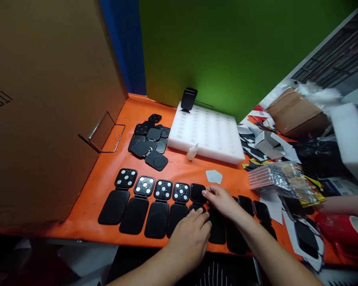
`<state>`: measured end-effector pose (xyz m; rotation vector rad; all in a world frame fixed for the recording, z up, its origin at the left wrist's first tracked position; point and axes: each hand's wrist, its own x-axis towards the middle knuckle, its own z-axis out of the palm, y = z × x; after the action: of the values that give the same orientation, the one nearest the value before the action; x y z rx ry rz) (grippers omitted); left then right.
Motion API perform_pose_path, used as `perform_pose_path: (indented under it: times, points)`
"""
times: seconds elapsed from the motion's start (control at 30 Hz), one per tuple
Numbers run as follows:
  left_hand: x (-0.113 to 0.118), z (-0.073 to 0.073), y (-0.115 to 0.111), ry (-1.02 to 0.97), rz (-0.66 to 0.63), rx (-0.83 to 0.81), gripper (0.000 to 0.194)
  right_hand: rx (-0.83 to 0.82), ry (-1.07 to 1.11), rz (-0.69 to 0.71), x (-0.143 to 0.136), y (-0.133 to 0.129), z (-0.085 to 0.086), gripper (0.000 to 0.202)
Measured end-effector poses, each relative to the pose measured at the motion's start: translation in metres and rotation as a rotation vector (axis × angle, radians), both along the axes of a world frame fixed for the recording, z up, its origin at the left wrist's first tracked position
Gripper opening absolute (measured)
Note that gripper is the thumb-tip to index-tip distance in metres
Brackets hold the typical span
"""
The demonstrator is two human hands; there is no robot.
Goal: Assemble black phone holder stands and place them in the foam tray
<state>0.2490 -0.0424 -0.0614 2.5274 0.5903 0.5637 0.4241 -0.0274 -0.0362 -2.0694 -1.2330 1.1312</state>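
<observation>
My right hand [219, 199] has thumb and finger pinched at the right edge of a small black square plate [197, 192]; whether a thinner piece is between the fingertips is hidden. This plate is hinged to a larger black panel that my left hand [192, 230] mostly covers. The left fingers lie flat there, stretched forward. To the left, several hinged black holders lie unfolded in a row, their square ends, such as this dotted plate [163, 190], bearing white dots. More holders, including one black plate [246, 205], lie right of and partly beneath my right arm.
Behind the row are pale grey sheets [214, 176], a small dropper bottle [192, 152], a white foam block [207, 131] with one holder standing on it, and a pile of black holders [149, 141]. A red mug [343, 234] and another person's forearm [346, 204] are at right.
</observation>
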Motion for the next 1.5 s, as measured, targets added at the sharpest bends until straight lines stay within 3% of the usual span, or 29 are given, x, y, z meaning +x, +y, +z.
perform_pose_path:
  times: [0.57, 0.8, 1.1, 1.17, 1.23, 1.33, 1.5]
  points:
    - [0.000, -0.001, 0.001, 0.005, -0.019, -0.005, 0.026, -0.062, -0.247, 0.090, 0.002, 0.010, 0.001, 0.024]
    - [0.000, -0.003, 0.001, -0.003, -0.012, 0.019, 0.026, -0.071, -0.328, 0.141, 0.002, 0.014, 0.003, 0.032]
    - [0.001, -0.006, 0.000, -0.009, -0.014, 0.028, 0.029, -0.025, -0.601, 0.158, -0.005, 0.009, 0.019, 0.030]
    - [0.000, -0.004, 0.001, 0.005, -0.028, 0.016, 0.031, 0.092, -0.602, 0.219, -0.011, -0.002, 0.025, 0.030]
    - [0.000, -0.003, 0.002, 0.025, -0.055, 0.007, 0.033, 0.211, -0.546, 0.372, -0.016, -0.014, 0.028, 0.032]
    - [0.000, -0.004, 0.002, 0.043, -0.080, 0.023, 0.030, 0.225, -0.479, 0.576, -0.020, -0.026, 0.026, 0.041]
    - [0.002, -0.002, 0.003, 0.097, -0.097, 0.047, 0.044, 0.166, -0.495, 0.575, -0.022, -0.026, 0.018, 0.040]
